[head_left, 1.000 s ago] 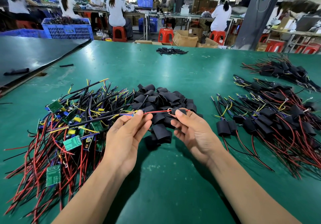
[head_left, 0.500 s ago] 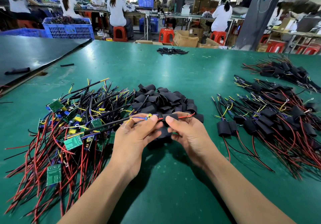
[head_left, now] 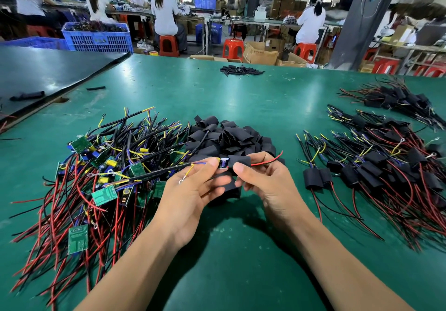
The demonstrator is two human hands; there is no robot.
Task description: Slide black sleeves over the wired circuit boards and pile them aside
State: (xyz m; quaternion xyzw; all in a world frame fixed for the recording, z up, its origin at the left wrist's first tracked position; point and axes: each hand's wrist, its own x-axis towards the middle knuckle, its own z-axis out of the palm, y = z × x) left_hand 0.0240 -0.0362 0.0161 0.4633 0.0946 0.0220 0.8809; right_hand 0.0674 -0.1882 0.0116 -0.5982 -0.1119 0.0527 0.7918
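Head view: left grip (head_left: 190, 195) pinches the circuit board (head_left: 224, 163), right grip (head_left: 270, 185) the black sleeve (head_left: 240, 160) partly over it.

One head-worn wide view — forward and down, close over the green table (head_left: 241, 98).

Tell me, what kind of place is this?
Most likely an electronics assembly workshop: heaps of wired circuit boards and black sleeves on a green bench, with seated workers at benches behind.
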